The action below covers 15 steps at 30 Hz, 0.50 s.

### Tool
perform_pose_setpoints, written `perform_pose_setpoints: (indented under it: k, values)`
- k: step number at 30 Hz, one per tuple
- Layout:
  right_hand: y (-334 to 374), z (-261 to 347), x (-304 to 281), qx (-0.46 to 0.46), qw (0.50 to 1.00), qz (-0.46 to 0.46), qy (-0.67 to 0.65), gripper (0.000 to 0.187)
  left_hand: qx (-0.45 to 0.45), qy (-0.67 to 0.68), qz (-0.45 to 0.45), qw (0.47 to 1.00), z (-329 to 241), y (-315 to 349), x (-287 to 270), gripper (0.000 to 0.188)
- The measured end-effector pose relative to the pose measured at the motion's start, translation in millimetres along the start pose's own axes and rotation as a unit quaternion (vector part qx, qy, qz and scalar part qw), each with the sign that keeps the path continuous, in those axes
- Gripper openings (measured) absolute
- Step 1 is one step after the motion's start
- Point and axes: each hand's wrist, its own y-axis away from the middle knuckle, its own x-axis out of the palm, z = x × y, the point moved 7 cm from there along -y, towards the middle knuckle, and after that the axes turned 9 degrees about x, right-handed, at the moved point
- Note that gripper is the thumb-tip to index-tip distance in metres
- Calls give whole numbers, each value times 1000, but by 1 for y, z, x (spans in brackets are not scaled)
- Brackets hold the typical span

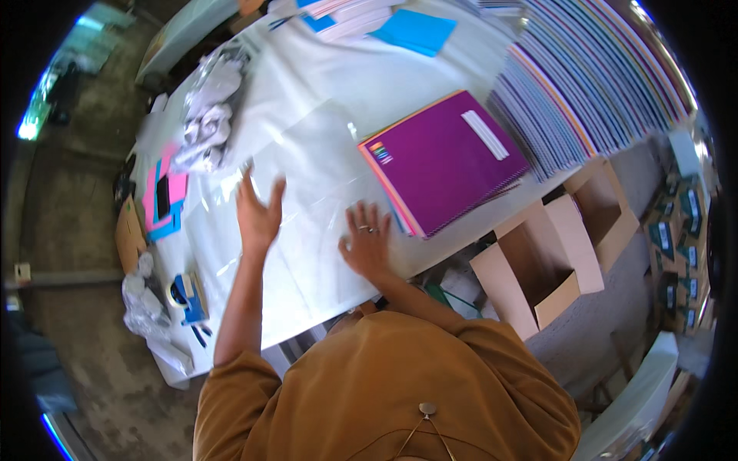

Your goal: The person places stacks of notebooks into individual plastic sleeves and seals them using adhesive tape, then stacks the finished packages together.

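My left hand [259, 215] reaches over the white-covered table [296, 296] with thumb and fingers spread, holding nothing that I can see. Fingers apart, my right hand [367, 244] is over the tabletop near its front edge, a ring on one finger. Just right of it lies a small pile of spiral notebooks with a purple notebook [438, 180] on top. A clear plastic sheet or bag [307, 146] seems to lie beyond my hands; its outline is hard to make out. Whether either hand touches the plastic, I cannot tell.
Long rows of spiral notebooks [569, 92] fill the far right. Crumpled clear plastic [207, 115] lies at the left, near a dark phone [163, 196] on coloured sheets. A blue tape dispenser [189, 298] sits near the left edge. Open cardboard boxes [569, 227] stand beside the table's right edge.
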Motion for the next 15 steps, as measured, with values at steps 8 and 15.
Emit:
perform_pose_setpoints:
  k: [8,15]
  values:
    - [2,-3,3,-55,994,8,93,78,-211,-158,251,931,177,267,3,92]
    - [44,-11,-16,-90,978,26,187,73,-155,-150,198,956,182,267,-6,87]
